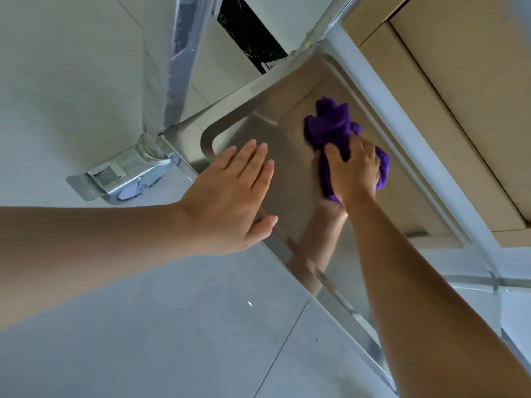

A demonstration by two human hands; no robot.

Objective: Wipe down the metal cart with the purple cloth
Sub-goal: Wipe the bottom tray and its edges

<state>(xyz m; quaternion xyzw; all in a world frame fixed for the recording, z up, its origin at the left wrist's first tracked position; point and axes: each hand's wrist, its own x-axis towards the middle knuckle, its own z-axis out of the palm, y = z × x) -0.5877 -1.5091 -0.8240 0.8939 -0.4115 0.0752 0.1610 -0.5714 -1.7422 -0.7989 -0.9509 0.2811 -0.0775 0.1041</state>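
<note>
The metal cart's lower shelf [290,116] is a shiny steel tray seen from above, tilted across the middle of the view. My right hand [355,168] grips the bunched purple cloth [330,124] and presses it onto the shelf's far part. My left hand [238,193] lies flat with straight fingers on the shelf's near-left rim. Both forearms reflect in the steel.
A caster with a brake tab [120,179] sits at the cart's left corner under a plastic-wrapped upright post [172,67]. A white cart rail [402,133] runs along the right, beside a brown cardboard box [459,96]. Grey floor tiles [172,326] spread below.
</note>
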